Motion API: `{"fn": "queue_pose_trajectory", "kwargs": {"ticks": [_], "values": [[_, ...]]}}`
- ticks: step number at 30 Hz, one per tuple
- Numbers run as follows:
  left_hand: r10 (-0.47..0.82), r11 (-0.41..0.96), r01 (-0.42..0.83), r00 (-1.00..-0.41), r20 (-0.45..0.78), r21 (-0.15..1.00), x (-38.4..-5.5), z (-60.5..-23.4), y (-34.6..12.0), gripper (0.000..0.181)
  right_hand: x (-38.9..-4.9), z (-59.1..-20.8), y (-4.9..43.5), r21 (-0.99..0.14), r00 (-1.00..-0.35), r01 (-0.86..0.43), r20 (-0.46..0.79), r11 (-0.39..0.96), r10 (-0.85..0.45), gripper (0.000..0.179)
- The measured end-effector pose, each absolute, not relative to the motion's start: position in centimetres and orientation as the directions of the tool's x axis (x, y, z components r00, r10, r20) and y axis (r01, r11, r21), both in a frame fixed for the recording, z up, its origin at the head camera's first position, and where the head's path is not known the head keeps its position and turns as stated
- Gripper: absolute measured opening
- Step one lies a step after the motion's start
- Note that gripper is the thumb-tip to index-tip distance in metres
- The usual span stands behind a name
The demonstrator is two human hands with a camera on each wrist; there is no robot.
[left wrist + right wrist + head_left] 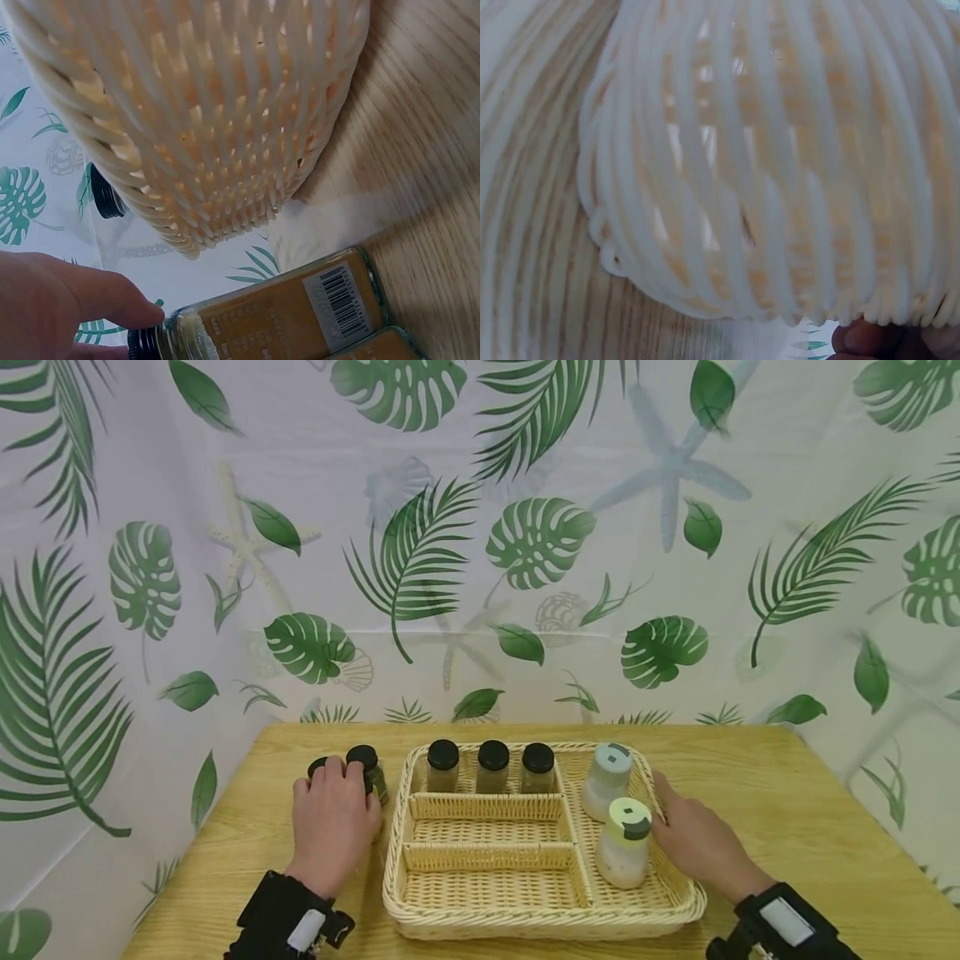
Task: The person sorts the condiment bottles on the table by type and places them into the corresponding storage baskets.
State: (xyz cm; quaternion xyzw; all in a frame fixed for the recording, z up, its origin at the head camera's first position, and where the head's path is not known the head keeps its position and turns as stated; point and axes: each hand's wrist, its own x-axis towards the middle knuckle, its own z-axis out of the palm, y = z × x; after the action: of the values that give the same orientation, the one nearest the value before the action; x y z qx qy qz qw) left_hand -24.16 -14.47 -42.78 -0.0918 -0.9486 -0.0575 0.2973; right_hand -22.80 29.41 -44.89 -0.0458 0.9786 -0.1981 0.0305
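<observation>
Left of the wicker basket (540, 920), my left hand (333, 822) pinches the black cap (144, 342) of a glass spice jar (281, 311) with brown-yellow contents and a barcode label. A second jar is partly visible beside it in the left wrist view. In the head view, a black-capped jar (381, 779) with greenish contents stands beyond the fingers, and another cap shows behind the hand. My right hand (705, 843) grips the basket's right rim; its fingertips (861, 337) show under the weave in the right wrist view.
Three black-capped jars (492, 768) stand in the basket's back compartment. Its right compartment holds a blue-lidded shaker (602, 797) and a yellow-lidded one (624, 860). The wooden table (810, 827) extends around the basket, with a leaf-print cloth (465, 677) behind.
</observation>
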Motion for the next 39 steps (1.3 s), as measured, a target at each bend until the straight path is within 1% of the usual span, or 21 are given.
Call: {"fn": "queue_pose_trajectory", "kwargs": {"ticks": [5,13,20,22,28,34,39], "values": [[0.156,0.963,0.255,-0.789,0.594,0.085,-24.5,-42.9,-14.6,0.029,-22.8,-44.9,29.4,-0.394,-0.994,-0.077,-0.038,0.916,-0.1,0.064],[0.169,0.95,0.289,-0.793,0.585,0.118,-24.6,-43.0,-14.5,0.024,-22.9,-45.2,29.5,-0.393,-0.995,-0.077,-0.028,0.916,-0.096,0.064],[0.186,0.938,0.321,-0.786,0.589,0.132,-24.3,-42.7,-14.6,0.014,-22.9,-45.4,29.6,-0.401,-0.995,-0.072,-0.031,0.913,-0.092,0.064],[0.188,0.935,0.329,-0.778,0.599,0.134,-24.2,-42.5,-14.6,0.013,-23.0,-45.4,29.6,-0.398,-0.996,-0.069,-0.029,0.915,-0.087,0.064],[0.202,0.922,0.365,-0.736,0.646,0.127,-24.0,-41.3,-14.4,0.019,-23.0,-45.4,29.8,-0.397,-0.996,-0.075,-0.015,0.915,-0.088,0.063],[0.195,0.91,0.389,-0.704,0.683,0.142,-23.7,-39.3,-14.2,0.018,-22.9,-45.3,29.7,-0.403,-0.995,-0.082,-0.015,0.912,-0.096,0.063],[0.195,0.903,0.401,-0.702,0.685,0.154,-23.4,-37.8,-13.7,0.018,-22.8,-45.3,29.6,-0.402,-0.995,-0.087,-0.005,0.912,-0.097,0.063]]}}
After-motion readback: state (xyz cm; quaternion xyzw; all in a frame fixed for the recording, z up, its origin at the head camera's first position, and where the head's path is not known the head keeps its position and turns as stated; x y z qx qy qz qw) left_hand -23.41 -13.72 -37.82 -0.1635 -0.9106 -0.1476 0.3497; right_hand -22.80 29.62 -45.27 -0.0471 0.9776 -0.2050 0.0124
